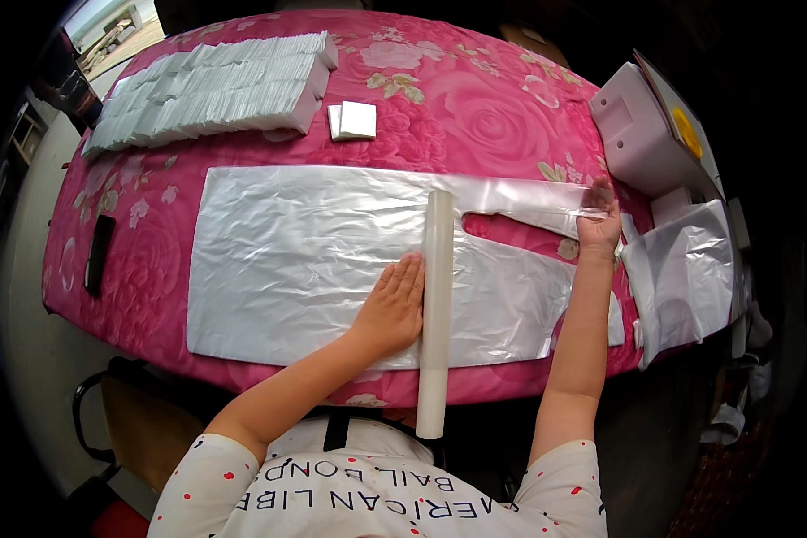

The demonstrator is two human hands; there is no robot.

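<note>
A large translucent white plastic bag [305, 260] with cut-out handles lies spread over the table in front of me. Across it rests a pale, smooth tube [438, 269], its near end sticking out past the table edge. My left hand [393, 305] lies flat on the bag, fingers stretched out and touching the tube's left side. At the bag's far right handle strip, my right hand [600, 218] has its fingers curled, with the thin plastic running across them. The grip is partly hidden by the film.
Rows of folded white packets [215, 90] stand at the back left, with a small folded packet [358, 120] beside them. A dark, narrow object [100, 255] lies at the left. More plastic bags [686, 278] hang at the right edge, near a white foam box [641, 130]. A chair [152, 426] stands at lower left.
</note>
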